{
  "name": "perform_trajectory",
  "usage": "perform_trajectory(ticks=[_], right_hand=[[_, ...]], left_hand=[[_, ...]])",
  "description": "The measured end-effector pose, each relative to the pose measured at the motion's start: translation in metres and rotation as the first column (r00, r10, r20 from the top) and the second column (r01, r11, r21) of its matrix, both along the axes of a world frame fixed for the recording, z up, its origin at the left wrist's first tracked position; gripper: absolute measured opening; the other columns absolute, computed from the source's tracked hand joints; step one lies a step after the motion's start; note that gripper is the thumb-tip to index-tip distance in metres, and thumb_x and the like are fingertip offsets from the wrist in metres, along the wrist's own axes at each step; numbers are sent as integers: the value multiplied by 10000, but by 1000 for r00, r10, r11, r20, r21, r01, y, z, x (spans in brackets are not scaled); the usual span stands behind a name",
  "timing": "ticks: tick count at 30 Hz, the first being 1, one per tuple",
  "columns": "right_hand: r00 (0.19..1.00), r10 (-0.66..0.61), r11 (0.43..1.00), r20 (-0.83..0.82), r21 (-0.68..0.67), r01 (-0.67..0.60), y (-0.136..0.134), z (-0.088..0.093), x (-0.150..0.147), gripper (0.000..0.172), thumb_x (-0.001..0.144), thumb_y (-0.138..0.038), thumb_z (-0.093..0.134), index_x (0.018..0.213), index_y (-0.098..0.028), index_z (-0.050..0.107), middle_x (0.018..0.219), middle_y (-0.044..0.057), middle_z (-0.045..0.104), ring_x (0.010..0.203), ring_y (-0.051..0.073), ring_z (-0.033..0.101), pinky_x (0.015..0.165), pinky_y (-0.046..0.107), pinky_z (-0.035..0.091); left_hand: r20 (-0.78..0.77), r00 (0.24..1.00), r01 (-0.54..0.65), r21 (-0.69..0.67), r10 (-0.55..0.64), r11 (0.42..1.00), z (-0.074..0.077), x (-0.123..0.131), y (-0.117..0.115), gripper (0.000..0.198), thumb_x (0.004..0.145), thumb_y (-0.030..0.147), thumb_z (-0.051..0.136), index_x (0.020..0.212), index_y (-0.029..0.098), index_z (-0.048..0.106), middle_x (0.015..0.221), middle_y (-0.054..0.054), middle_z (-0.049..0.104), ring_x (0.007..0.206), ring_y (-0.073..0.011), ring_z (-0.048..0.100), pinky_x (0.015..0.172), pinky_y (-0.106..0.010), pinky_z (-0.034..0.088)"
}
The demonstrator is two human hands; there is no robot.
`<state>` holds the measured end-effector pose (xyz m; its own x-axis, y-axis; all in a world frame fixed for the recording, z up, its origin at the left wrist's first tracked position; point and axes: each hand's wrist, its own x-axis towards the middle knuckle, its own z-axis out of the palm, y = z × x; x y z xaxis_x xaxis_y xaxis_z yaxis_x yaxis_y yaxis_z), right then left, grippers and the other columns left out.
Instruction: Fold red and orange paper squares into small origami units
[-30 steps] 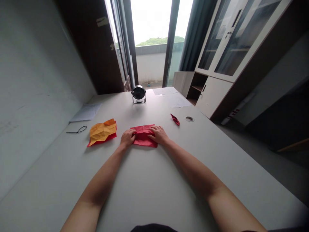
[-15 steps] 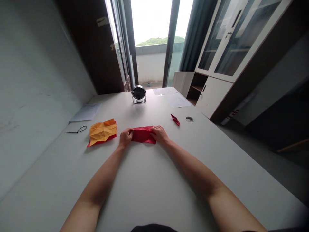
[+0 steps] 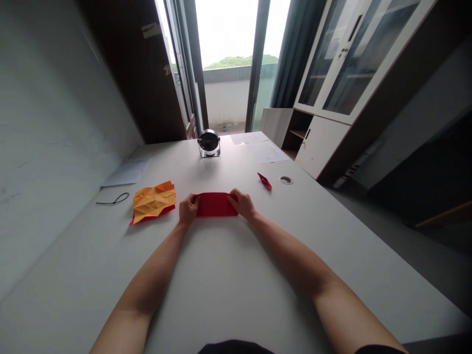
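A red sheet of paper (image 3: pixel 216 204), folded into a flat rectangle, stands tilted up from the white table (image 3: pixel 228 275) in front of me. My left hand (image 3: pixel 188 210) pinches its left end and my right hand (image 3: pixel 243 203) pinches its right end. Both hands have their fingers closed on the paper's edges. A crumpled orange sheet (image 3: pixel 153 200) lies over another red sheet just left of my left hand.
A small folded red paper piece (image 3: pixel 264 181) lies to the right, beside a round cable hole (image 3: pixel 285 180). A small round fan (image 3: pixel 209 143) stands at the far middle. White papers (image 3: pixel 127 171) and a black cord (image 3: pixel 113 199) lie at the left.
The red paper lay flat under my pressing hands; now both hands have folded it narrower and lifted it up by its ends. The view shifted slightly.
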<state>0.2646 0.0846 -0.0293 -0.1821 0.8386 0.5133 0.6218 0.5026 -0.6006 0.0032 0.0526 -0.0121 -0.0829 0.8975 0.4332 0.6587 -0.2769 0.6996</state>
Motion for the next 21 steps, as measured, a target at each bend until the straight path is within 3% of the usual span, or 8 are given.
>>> perform_trajectory(ticks=[4,8,12,15,18,21], right_hand=[[997,-23,1000,-70,-16,22,-5,4,-1,195,907,-368,518,941,-220,641,746,-16,661,640,144,573,660,244,437],[994,-61,997,-88,-56,56,-4,5,-2,213,909,-358,510,1022,-233,642,757,-22,666,653,145,589,665,244,440],[993,-116,987,-9,-117,114,-1,4,0,330,910,-325,507,1220,-252,595,727,-29,652,671,168,597,692,264,455],[991,-125,988,47,-90,129,1,3,1,306,911,-255,500,1192,-240,619,895,16,696,805,185,626,785,285,469],[987,-110,993,115,-38,115,2,3,2,221,931,-211,479,1044,-223,668,1026,53,692,937,197,616,873,299,455],[971,-130,990,203,-23,138,1,4,3,196,942,-202,493,994,-213,681,1016,71,680,980,218,593,909,327,445]], left_hand=[[65,998,-12,-8,13,1000,-2,-1,2,302,940,443,486,878,197,648,685,2,625,636,-151,555,595,-237,410],[76,997,-8,-62,13,998,-8,-3,7,290,952,433,470,961,204,648,791,-20,674,699,-167,610,643,-256,464],[-103,992,-82,-62,75,995,-11,-3,10,304,928,342,521,1187,211,611,976,-66,690,827,-206,644,783,-331,516],[-299,952,-64,21,67,998,-10,1,8,433,899,286,554,1323,195,547,1209,-124,629,1091,-266,594,984,-412,470],[-440,898,23,17,-13,1000,-8,7,4,442,921,309,530,1352,215,543,1369,-122,550,1249,-286,509,1097,-448,388],[-530,823,192,-81,-206,978,-9,13,2,414,956,368,486,1350,263,559,1444,-73,518,1350,-268,436,1175,-469,288]])
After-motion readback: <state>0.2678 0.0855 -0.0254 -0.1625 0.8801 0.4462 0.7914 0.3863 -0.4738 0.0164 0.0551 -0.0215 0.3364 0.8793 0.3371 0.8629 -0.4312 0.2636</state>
